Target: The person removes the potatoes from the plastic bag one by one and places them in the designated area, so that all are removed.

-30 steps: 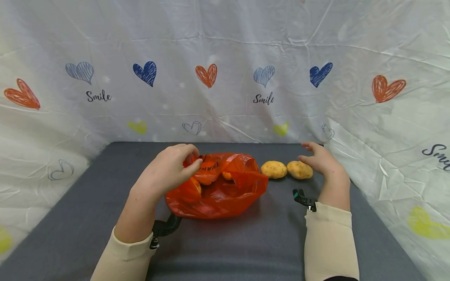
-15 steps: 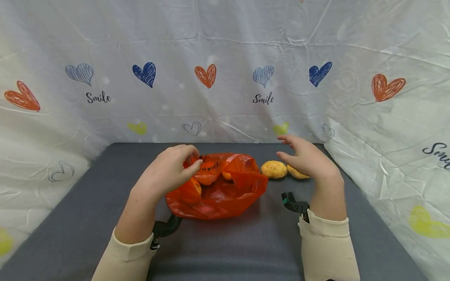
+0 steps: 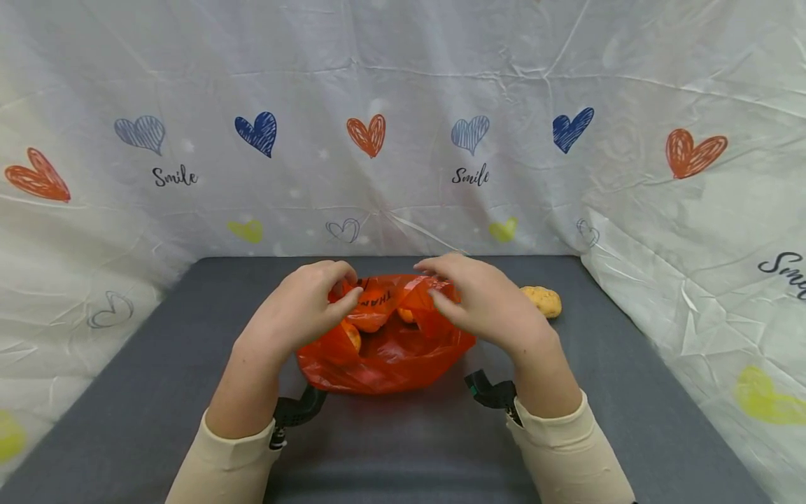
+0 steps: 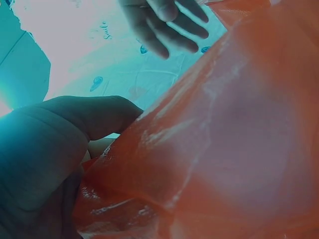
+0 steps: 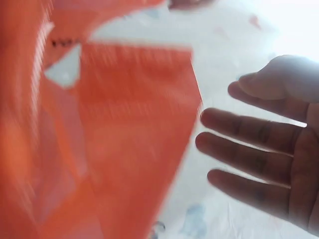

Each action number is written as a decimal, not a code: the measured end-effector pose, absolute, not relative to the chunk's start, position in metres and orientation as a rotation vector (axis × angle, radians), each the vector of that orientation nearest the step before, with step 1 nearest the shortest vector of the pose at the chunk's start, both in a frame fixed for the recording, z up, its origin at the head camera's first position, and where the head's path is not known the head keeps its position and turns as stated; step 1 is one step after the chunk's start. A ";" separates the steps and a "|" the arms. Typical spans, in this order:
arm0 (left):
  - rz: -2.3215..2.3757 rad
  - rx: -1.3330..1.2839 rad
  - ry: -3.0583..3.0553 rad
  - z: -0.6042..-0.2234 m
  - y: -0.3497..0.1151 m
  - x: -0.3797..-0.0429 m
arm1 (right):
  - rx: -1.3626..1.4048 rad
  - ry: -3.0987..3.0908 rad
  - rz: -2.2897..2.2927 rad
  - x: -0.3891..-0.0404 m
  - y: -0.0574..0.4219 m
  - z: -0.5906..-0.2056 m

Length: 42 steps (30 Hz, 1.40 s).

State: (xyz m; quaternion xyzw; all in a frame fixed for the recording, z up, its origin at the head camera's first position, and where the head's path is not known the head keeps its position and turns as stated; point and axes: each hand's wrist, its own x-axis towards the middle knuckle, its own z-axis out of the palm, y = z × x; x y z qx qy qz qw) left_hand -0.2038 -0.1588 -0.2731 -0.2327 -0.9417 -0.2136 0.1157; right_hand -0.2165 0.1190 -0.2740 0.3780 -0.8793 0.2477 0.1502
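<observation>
A red translucent plastic bag (image 3: 390, 371) with black lettering lies on the table, its mouth facing up. Inside it, potatoes (image 3: 350, 336) show orange through the film. My left hand (image 3: 299, 301) pinches the bag's left rim; in the left wrist view the thumb (image 4: 104, 117) presses on the red film. At the bag's right side, my right hand (image 3: 485, 301) is spread with fingers extended, overlapping the bag in the head view. The right wrist view has those fingers (image 5: 249, 157) apart, right beside the bag's edge, with nothing between them and the thumb.
One potato (image 3: 543, 301) rests on the grey table (image 3: 403, 448) right of the right hand. A white cloth (image 3: 415, 84) printed with hearts and words hangs behind the table and at both sides. Black camera mounts (image 3: 491, 392) stick out from the wrists.
My right hand has moved left, from beside the right potato to the bag's right side, and now hides the nearer potato. The left hand and the bag have stayed in place.
</observation>
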 end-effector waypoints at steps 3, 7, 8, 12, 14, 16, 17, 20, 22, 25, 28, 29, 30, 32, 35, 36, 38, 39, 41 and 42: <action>-0.621 -0.691 -2.756 -0.273 -0.159 -0.204 | 1.213 -2.439 0.693 -0.212 0.104 -0.278; -0.620 -0.700 -2.749 -0.273 -0.158 -0.204 | 1.351 -2.429 0.641 -0.207 0.084 -0.285; -0.621 -0.700 -2.749 -0.273 -0.158 -0.204 | 1.369 -2.463 0.621 -0.205 0.080 -0.286; -0.628 -0.691 -2.750 -0.274 -0.158 -0.203 | 1.365 -2.657 0.465 -0.201 0.063 -0.296; -0.630 -0.687 -2.751 -0.274 -0.158 -0.202 | 1.345 -2.753 0.378 -0.201 0.055 -0.303; -0.634 -0.687 -2.751 -0.275 -0.158 -0.202 | 1.320 -2.837 0.299 -0.202 0.047 -0.311; -0.635 -0.687 -2.751 -0.275 -0.158 -0.202 | 1.299 -2.878 0.262 -0.203 0.043 -0.315; -0.636 -0.690 -2.748 -0.275 -0.157 -0.202 | 1.230 -2.988 0.165 -0.207 0.035 -0.328; -0.636 -0.692 -2.744 -0.275 -0.157 -0.202 | 1.181 -3.046 0.106 -0.211 0.031 -0.335; -0.636 -0.696 -2.741 -0.275 -0.157 -0.201 | 1.113 -3.131 0.048 -0.216 0.028 -0.344; -0.638 -0.704 -2.739 -0.274 -0.157 -0.202 | 1.061 -3.202 0.006 -0.222 0.024 -0.351; -0.638 -0.706 -2.739 -0.274 -0.157 -0.202 | 1.052 -3.214 -0.007 -0.223 0.023 -0.353; -0.637 -0.707 -2.740 -0.274 -0.157 -0.202 | 1.044 -3.219 -0.022 -0.225 0.022 -0.355; -0.636 -0.706 -2.743 -0.274 -0.157 -0.202 | 1.002 -3.219 -0.046 -0.228 0.020 -0.359; -0.633 -0.699 -2.751 -0.274 -0.156 -0.202 | 0.883 -3.198 -0.030 -0.232 0.021 -0.362; -0.631 -0.697 -2.756 -0.274 -0.156 -0.202 | 0.839 -3.194 -0.019 -0.234 0.023 -0.362; -0.631 -0.695 -2.762 -0.273 -0.156 -0.202 | 0.760 -3.180 0.016 -0.239 0.026 -0.362; -0.632 -0.693 -2.767 -0.273 -0.155 -0.202 | 0.733 -3.169 0.043 -0.243 0.028 -0.362; -0.635 -0.688 -2.775 -0.274 -0.155 -0.202 | 0.695 -3.148 0.089 -0.250 0.032 -0.363; -0.636 -0.690 -2.776 -0.274 -0.155 -0.202 | 0.679 -3.139 0.106 -0.254 0.035 -0.363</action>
